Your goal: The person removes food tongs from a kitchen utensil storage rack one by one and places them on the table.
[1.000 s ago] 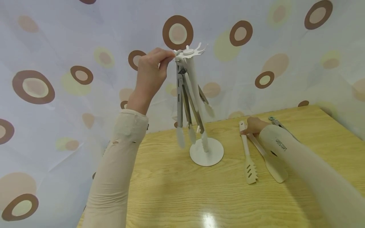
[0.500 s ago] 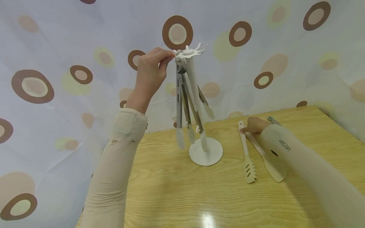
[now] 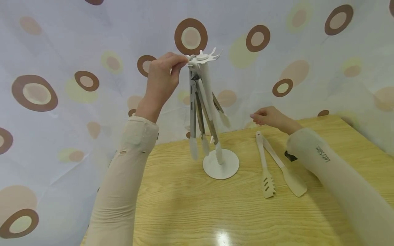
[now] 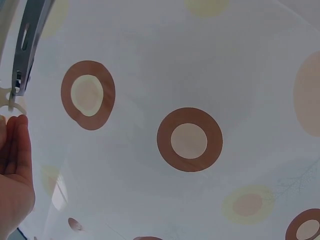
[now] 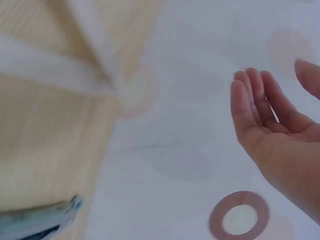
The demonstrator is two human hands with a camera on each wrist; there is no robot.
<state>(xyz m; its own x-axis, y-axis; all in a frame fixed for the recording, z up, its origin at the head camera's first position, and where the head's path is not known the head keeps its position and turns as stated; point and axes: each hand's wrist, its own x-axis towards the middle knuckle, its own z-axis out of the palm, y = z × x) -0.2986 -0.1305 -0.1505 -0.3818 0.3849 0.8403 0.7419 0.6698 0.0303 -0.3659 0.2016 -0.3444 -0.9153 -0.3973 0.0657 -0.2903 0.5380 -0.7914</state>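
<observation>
A white utensil stand [image 3: 221,171] with a round base and hooked top stands near the table's back edge. Several tongs [image 3: 193,112] with metal arms and pale tips hang from it. My left hand [image 3: 164,77] pinches the top's left edge, beside the tongs' ring; in the left wrist view its fingers are partly cut off. Raised over the table's back edge, my right hand [image 3: 274,118] holds nothing, fingers loosely bent and thumb apart in the right wrist view. Below it lie a pale slotted turner [image 3: 268,186] with a toothed edge and a plain spatula [image 3: 294,182], handle ends together.
A wooden table [image 3: 184,212] runs up to a patterned curtain [image 3: 107,41]. In the right wrist view a blurred teal-ended tool [image 5: 50,217] lies at lower left; the right arm covers its place in the head view.
My right hand has let go of the handle ends of the turner and spatula and risen up and away from the table. My left hand stays at the stand's top.
</observation>
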